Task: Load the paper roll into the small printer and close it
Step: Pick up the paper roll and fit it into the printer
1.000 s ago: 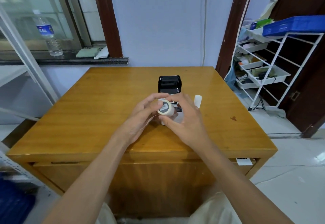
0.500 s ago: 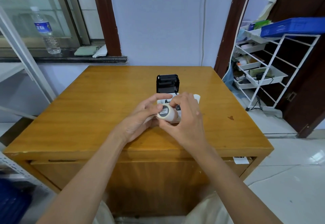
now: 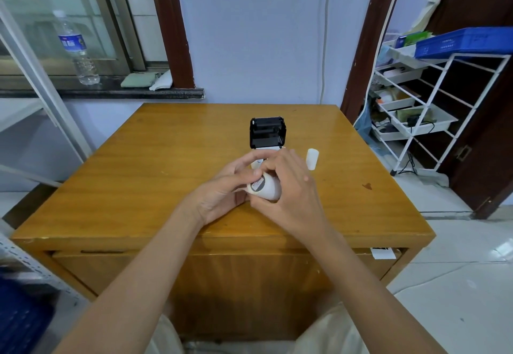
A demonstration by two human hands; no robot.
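A white paper roll (image 3: 266, 187) with a dark core label lies sideways between both hands above the table's middle. My right hand (image 3: 290, 187) wraps over it from the right, and my left hand (image 3: 222, 190) pinches its left end with thumb and fingers. Just behind the hands stands the small printer (image 3: 267, 135), its black lid tipped up and open towards me, with its white body partly hidden by my fingers.
The wooden table (image 3: 138, 187) carries a small white cap-like piece (image 3: 312, 158) right of the printer. A white wire rack (image 3: 433, 103) with trays and a blue crate stands at the right. A water bottle (image 3: 76, 48) rests on the window sill.
Both hands have drawn the roll a little towards me and turned it, so its side now shows more than its end. The printer has not moved.
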